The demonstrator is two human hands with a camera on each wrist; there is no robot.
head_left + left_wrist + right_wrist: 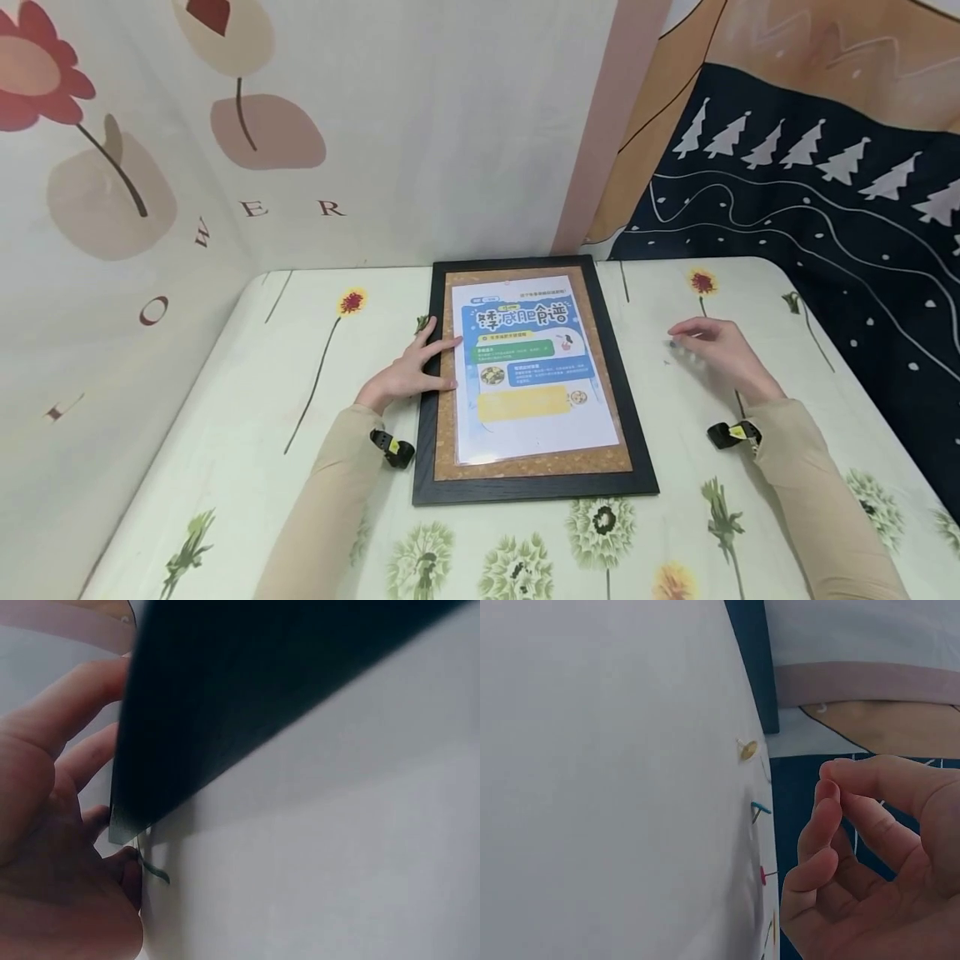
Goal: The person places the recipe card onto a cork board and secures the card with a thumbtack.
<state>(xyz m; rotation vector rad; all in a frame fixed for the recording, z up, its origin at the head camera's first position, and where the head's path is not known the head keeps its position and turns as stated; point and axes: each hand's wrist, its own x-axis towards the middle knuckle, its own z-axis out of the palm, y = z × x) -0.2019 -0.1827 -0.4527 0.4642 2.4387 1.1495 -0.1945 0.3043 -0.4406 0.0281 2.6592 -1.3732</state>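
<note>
A black-framed cork board (444, 450) lies on the table with a printed poster (536, 433) over its cork. My left hand (405, 367) rests on its left side, fingers spread, thumb and a fingertip reaching over the frame. In the left wrist view the dark frame edge (225, 697) runs beside those fingers. To the right of the board, my right hand (716, 354) is above the table, its thumb and fingertips brought together; no object shows between them. Near it in the right wrist view lie a gold thumbtack (748, 750), a teal thumbtack (760, 808) and a red thumbtack (763, 875).
A flower-printed cloth (247, 492) covers the table around the board. Behind stands a pale printed curtain (450, 125), and a dark curtain with white trees (750, 200) hangs along the right side. Both wrists carry a small black camera (392, 448).
</note>
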